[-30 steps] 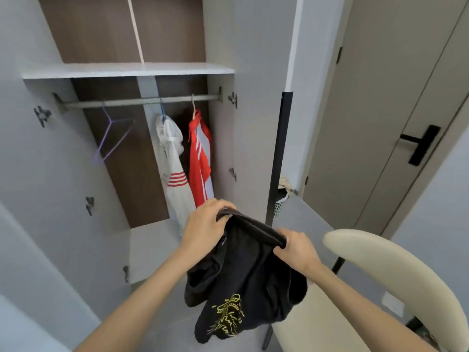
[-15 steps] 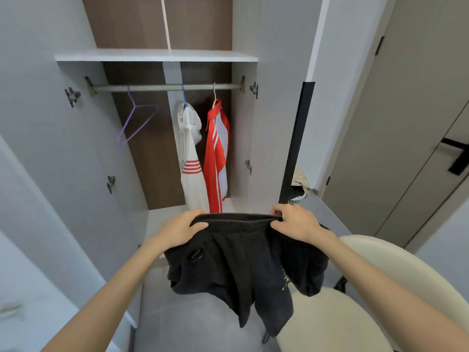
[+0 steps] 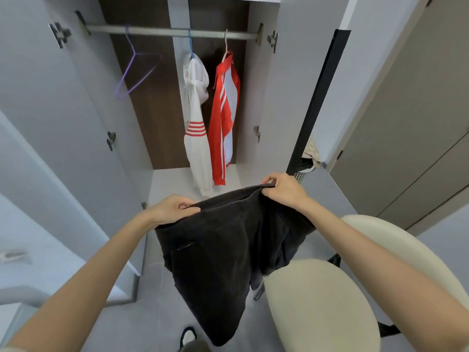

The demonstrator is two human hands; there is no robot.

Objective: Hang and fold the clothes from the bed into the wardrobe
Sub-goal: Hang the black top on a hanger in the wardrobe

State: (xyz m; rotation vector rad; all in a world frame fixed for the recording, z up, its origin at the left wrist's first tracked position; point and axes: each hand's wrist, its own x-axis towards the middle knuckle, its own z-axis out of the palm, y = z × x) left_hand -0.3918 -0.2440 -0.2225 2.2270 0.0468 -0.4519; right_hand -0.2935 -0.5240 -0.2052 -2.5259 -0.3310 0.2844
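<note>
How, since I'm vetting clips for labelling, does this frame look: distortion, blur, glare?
Head view: wide-angle bend leans the wardrobe sides outward; light is soft and even, with no glare; the black garment shows little detail; the small thing at the left edge is smeared.

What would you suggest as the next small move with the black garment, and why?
Probably bring the left hand and right hand together, folding the black garment in half: they pinch its top edge spread wide, and it hangs unfolded before the wardrobe.
</note>
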